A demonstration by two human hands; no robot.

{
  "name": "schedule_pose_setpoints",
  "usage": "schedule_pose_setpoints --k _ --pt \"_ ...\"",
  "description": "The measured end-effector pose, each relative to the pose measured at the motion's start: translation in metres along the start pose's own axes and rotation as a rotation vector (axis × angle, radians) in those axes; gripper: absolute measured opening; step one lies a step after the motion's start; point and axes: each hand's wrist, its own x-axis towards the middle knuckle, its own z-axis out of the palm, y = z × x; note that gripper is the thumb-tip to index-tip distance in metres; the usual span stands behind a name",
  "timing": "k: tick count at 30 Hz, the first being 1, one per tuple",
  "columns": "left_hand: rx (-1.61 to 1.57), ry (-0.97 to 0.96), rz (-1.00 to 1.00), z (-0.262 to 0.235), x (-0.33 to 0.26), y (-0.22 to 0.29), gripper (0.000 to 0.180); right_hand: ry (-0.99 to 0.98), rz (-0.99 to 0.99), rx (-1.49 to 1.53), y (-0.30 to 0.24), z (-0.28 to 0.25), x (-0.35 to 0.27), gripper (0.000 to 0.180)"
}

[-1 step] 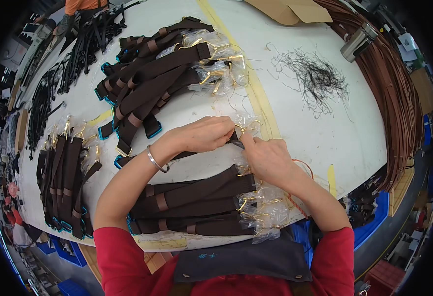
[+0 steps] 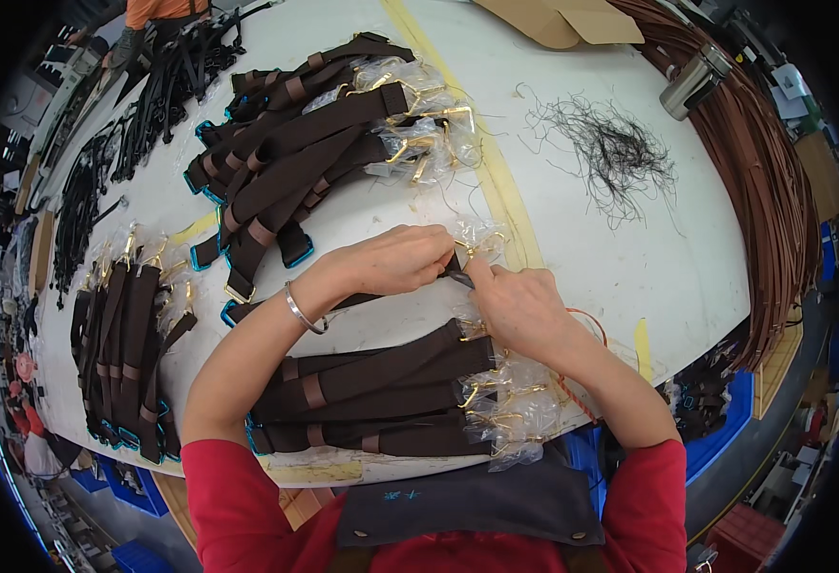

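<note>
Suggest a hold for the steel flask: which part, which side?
Probably mid-body, coming from picture left: the flask is roughly cylindrical there, and brown strips run along its right. Its long axis slants toward upper right in view, so set the grip across that. Can't tell whether it stands or lies.

Brown cardboard (image 2: pixel 545 23) and a metal flask (image 2: pixel 694 84) sit beside long brown strips (image 2: pixel 771 191).

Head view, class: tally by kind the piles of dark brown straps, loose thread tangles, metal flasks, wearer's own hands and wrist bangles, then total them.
Dark brown strap piles: 3 (left pile, far pile, near pile)
Loose thread tangle: 1
Metal flask: 1
Wearer's hands: 2 (left hand, right hand)
Silver wrist bangle: 1
Total: 8
</note>
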Motion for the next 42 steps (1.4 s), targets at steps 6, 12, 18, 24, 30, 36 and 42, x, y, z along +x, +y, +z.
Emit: schedule_pose_setpoints --k 6,12,18,24,30,36,42 --pt "0.000 -0.008 0.002 0.0000 0.0008 -0.0001 0.008 -0.038 0.023 0.081 0.0046 -0.0011 0.0014 0.018" --pt "-0.021 -0.004 -0.018 -0.0007 -0.0005 0.0013 0.007 -0.007 0.030 0.163 0.0054 0.0007 -0.0005 0.017" --pt "-0.017 0.018 0.002 0.0009 -0.0013 0.0010 0.006 -0.053 0.085 0.118 0.0035 0.0002 0.0003 0.020" --pt "-0.022 0.035 0.012 0.0017 -0.0023 -0.0008 0.005 -0.056 0.091 0.119 0.0021 0.0024 0.0019 0.020" --pt "-0.044 0.026 0.006 0.0006 -0.0019 -0.0003 0.006 -0.015 0.055 0.147 0.0039 0.0028 0.0012 0.019" --pt "-0.044 0.039 0.012 0.0017 -0.0017 -0.0020 0.006 -0.070 0.089 0.176 0.0025 0.0003 0.0013 0.021" --pt "-0.036 0.023 -0.001 0.0011 -0.0009 -0.0012 0.006 -0.063 0.072 0.205 0.0050 0.0072 0.0032 0.020"
